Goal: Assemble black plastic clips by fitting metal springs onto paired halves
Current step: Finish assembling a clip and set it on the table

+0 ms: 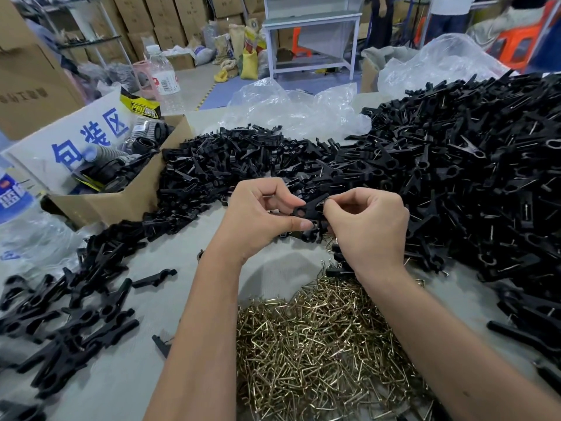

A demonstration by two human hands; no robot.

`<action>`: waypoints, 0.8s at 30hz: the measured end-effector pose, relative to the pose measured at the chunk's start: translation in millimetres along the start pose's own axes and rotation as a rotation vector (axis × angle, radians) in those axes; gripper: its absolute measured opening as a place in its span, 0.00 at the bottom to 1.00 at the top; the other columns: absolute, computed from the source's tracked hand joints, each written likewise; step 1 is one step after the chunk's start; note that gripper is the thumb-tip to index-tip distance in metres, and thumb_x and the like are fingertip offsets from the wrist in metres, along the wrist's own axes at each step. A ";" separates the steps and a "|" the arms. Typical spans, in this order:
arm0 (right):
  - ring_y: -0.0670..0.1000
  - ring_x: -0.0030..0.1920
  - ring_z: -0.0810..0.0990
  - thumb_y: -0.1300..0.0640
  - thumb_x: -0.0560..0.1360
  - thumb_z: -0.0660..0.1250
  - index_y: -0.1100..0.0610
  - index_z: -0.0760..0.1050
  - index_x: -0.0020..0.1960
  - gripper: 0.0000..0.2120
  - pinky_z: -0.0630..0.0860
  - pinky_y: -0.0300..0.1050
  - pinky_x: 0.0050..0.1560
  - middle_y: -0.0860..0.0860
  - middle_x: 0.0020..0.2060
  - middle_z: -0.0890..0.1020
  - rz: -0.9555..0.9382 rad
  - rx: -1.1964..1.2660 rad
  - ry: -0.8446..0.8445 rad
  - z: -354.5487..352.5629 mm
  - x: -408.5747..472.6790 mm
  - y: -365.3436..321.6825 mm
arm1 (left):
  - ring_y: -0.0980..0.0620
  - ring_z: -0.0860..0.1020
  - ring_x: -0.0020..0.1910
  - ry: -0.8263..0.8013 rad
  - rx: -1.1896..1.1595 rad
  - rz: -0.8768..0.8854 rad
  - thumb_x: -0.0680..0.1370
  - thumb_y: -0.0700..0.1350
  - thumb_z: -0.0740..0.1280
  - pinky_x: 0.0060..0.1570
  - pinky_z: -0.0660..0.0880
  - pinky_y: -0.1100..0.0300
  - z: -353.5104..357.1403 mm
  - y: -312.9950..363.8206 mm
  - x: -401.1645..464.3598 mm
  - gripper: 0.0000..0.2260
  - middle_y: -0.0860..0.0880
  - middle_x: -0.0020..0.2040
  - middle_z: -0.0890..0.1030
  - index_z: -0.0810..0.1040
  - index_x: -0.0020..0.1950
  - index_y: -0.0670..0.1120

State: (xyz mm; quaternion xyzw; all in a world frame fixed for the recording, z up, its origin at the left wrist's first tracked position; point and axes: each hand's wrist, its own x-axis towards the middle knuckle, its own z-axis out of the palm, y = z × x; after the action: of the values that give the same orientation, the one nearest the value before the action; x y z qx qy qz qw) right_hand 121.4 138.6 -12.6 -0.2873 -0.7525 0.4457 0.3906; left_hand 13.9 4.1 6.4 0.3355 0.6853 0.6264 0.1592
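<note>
Left hand (261, 214) and right hand (368, 224) both pinch one black clip (309, 211); spring pile (321, 350) at 6 o'clock.

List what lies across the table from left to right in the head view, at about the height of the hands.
Cardboard box → left hand → black clip pinched between both hands → right hand → big heap of black clips.

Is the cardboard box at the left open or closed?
Open. The cardboard box has its flap folded outward, and black ribbed parts show inside from above. How full it is cannot be told.
</note>
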 end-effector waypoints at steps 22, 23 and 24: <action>0.46 0.31 0.81 0.56 0.80 0.65 0.57 0.79 0.69 0.19 0.75 0.32 0.22 0.57 0.39 0.82 0.621 1.011 -1.022 -25.5 18.8 -7.2 | 0.47 0.86 0.48 -0.070 -0.278 0.070 0.62 0.33 0.82 0.43 0.82 0.59 -15.7 -5.8 -6.0 0.17 0.43 0.42 0.85 0.81 0.44 0.45; 0.46 0.31 0.80 0.56 0.80 0.64 0.57 0.79 0.70 0.20 0.74 0.32 0.21 0.57 0.40 0.82 0.633 1.034 -1.027 -25.5 18.5 -7.2 | 0.52 0.86 0.44 -0.090 -0.290 0.081 0.64 0.32 0.80 0.41 0.81 0.62 -14.9 -5.1 -6.1 0.16 0.49 0.41 0.85 0.80 0.45 0.43; 0.46 0.31 0.80 0.56 0.80 0.63 0.57 0.78 0.71 0.20 0.74 0.32 0.21 0.58 0.40 0.83 0.640 1.048 -1.034 -25.4 18.1 -7.3 | 0.56 0.85 0.42 -0.108 -0.296 0.094 0.64 0.32 0.79 0.41 0.80 0.64 -14.2 -4.6 -6.7 0.16 0.52 0.40 0.85 0.78 0.46 0.42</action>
State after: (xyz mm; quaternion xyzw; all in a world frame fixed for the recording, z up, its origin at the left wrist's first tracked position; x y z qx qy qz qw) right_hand 132.7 160.9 7.6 -0.0254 -0.4120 0.9081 -0.0701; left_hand 8.4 -11.0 2.9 0.3734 0.5596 0.7083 0.2138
